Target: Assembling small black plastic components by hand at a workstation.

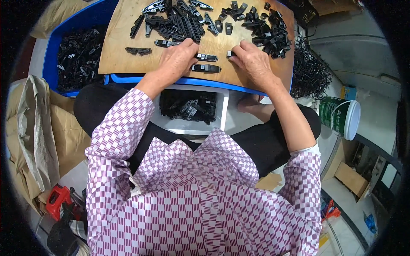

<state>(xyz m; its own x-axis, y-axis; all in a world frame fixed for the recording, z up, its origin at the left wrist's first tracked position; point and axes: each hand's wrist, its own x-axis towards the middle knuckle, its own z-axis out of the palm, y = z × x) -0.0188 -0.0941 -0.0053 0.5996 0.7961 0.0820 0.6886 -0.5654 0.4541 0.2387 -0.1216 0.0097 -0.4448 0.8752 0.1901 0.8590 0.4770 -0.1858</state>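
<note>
My left hand [176, 59] rests on the wooden board with its fingers bent and closed at the left end of a slim black-and-silver plastic part [207, 57]. Its fingertips partly hide that end. Just below lies a similar black part [206, 68], untouched. Another long part [165, 43] sits beyond the left knuckles. Thumb and forefinger of my right hand [253, 61] pinch a small black plastic piece [230, 53], mostly covered by the fingers. A short gap separates it from the slim part.
The wooden board [115, 55] bears a heap of long black parts [181, 21] and a pile of small black pieces [273, 36]. Blue bin [51, 55] stands left, white tub [220, 115] below, green bucket [335, 115] right. Black scraps [309, 64] lie beside the board.
</note>
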